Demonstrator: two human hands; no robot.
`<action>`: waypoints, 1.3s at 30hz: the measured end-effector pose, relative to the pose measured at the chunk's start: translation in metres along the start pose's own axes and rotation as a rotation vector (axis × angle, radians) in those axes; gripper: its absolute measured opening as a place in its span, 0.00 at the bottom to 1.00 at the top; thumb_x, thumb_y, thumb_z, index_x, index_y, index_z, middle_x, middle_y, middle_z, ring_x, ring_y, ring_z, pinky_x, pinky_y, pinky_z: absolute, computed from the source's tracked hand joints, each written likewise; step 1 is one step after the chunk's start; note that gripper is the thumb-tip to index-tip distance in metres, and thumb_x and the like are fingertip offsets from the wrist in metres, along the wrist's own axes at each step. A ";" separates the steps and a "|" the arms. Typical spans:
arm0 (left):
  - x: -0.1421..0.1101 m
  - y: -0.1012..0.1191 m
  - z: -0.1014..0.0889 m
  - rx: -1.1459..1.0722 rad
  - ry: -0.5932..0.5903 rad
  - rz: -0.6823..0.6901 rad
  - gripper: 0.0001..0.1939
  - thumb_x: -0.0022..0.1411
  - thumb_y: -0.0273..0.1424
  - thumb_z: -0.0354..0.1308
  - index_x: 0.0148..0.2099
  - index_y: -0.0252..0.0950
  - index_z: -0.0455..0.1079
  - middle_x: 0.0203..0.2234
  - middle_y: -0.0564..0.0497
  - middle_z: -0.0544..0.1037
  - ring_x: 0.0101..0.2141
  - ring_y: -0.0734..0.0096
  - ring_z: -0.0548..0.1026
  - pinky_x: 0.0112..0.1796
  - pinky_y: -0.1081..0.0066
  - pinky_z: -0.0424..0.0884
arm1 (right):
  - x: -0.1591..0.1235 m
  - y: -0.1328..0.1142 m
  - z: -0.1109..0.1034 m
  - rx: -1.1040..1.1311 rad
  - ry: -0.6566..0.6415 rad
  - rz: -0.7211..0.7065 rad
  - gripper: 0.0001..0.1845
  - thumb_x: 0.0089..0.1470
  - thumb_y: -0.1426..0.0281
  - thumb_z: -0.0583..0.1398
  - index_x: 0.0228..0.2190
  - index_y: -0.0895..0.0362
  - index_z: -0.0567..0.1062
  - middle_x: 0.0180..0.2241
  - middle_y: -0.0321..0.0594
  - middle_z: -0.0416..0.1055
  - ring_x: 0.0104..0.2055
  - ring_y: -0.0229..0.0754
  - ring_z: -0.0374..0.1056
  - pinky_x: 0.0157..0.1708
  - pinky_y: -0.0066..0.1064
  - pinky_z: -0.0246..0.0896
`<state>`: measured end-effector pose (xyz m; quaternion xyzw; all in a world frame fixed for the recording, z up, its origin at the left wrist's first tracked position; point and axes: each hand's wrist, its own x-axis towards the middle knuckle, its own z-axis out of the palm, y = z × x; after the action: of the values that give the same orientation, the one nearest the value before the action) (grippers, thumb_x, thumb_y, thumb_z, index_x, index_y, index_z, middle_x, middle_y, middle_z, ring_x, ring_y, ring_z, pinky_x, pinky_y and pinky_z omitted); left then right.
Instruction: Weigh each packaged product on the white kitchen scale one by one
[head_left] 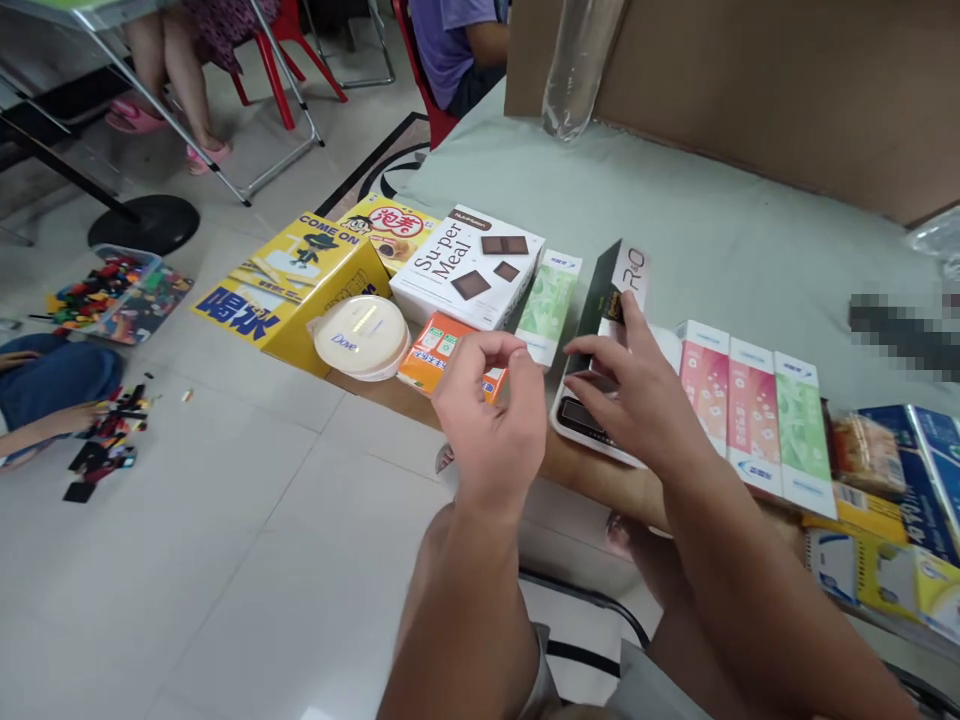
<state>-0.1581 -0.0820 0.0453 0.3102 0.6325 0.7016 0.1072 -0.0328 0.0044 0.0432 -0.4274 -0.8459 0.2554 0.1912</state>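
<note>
A black box with a pale side lettered "PRO" [596, 285] rests on a small white kitchen scale [574, 425] near the table's front edge. My right hand [645, 385] is at the box's near end, fingers apart, the index finger against its lettered side. It covers part of the scale. To the left, my left hand [491, 425] is curled with thumb and index tips together; nothing shows in it. Behind it lies an orange packet [427, 355], partly hidden. A green-and-white box [551, 300] lies between the packet and the scale.
Left on the table are a yellow box [300, 280], a round Dove tub [361, 338] and a white Super Meal box [465, 265]. Pink and green cartons [757, 410] stand right of the scale. A cardboard panel [735, 100] rises behind. Someone sits by toy bricks [105, 430] on the floor.
</note>
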 end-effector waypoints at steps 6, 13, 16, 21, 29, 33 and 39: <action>0.005 0.000 -0.003 -0.058 0.045 -0.002 0.06 0.64 0.25 0.55 0.34 0.40 0.68 0.27 0.55 0.74 0.31 0.72 0.75 0.36 0.70 0.73 | 0.036 -0.013 0.017 -0.139 -0.054 -0.050 0.25 0.56 0.65 0.65 0.56 0.47 0.76 0.76 0.54 0.48 0.54 0.62 0.77 0.44 0.53 0.76; 0.010 0.003 -0.008 -0.130 0.086 -0.016 0.07 0.62 0.24 0.55 0.32 0.40 0.68 0.25 0.57 0.74 0.29 0.76 0.74 0.33 0.74 0.73 | 0.021 -0.016 0.015 0.017 -0.091 0.031 0.43 0.55 0.58 0.64 0.69 0.47 0.59 0.67 0.50 0.66 0.65 0.63 0.67 0.56 0.62 0.71; 0.011 0.004 -0.009 -0.137 0.098 -0.022 0.07 0.62 0.24 0.55 0.31 0.40 0.67 0.24 0.57 0.73 0.28 0.76 0.73 0.32 0.74 0.73 | 0.025 -0.020 0.020 0.072 -0.132 0.087 0.47 0.54 0.58 0.63 0.70 0.51 0.55 0.61 0.51 0.72 0.57 0.60 0.74 0.54 0.57 0.72; 0.012 0.004 -0.009 -0.119 0.105 -0.027 0.08 0.63 0.25 0.54 0.31 0.40 0.65 0.24 0.56 0.72 0.28 0.75 0.73 0.32 0.72 0.73 | 0.030 -0.019 0.028 0.155 -0.124 0.087 0.48 0.54 0.57 0.64 0.71 0.50 0.52 0.54 0.49 0.77 0.46 0.56 0.79 0.43 0.50 0.76; -0.003 0.015 0.008 -0.137 -0.325 -0.059 0.08 0.64 0.26 0.53 0.32 0.41 0.66 0.27 0.53 0.75 0.31 0.71 0.75 0.37 0.68 0.75 | -0.047 0.007 -0.016 0.263 0.060 0.043 0.23 0.62 0.63 0.62 0.58 0.49 0.69 0.60 0.48 0.73 0.55 0.50 0.77 0.48 0.42 0.78; -0.024 0.008 0.034 0.102 -0.606 -0.132 0.02 0.66 0.31 0.57 0.40 0.41 0.70 0.40 0.48 0.80 0.46 0.61 0.78 0.49 0.60 0.76 | -0.085 0.029 -0.023 0.240 0.205 0.035 0.11 0.62 0.69 0.60 0.47 0.50 0.75 0.44 0.43 0.78 0.46 0.46 0.77 0.44 0.40 0.77; -0.043 -0.012 0.071 0.559 -0.593 -0.182 0.28 0.67 0.39 0.58 0.64 0.32 0.66 0.65 0.29 0.66 0.69 0.36 0.62 0.66 0.41 0.59 | -0.096 0.043 -0.032 0.167 0.341 -0.052 0.08 0.61 0.71 0.58 0.42 0.51 0.75 0.39 0.42 0.79 0.41 0.48 0.77 0.42 0.43 0.75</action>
<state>-0.0863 -0.0449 0.0213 0.4588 0.7651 0.3709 0.2581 0.0660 -0.0440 0.0331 -0.4253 -0.7879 0.2436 0.3728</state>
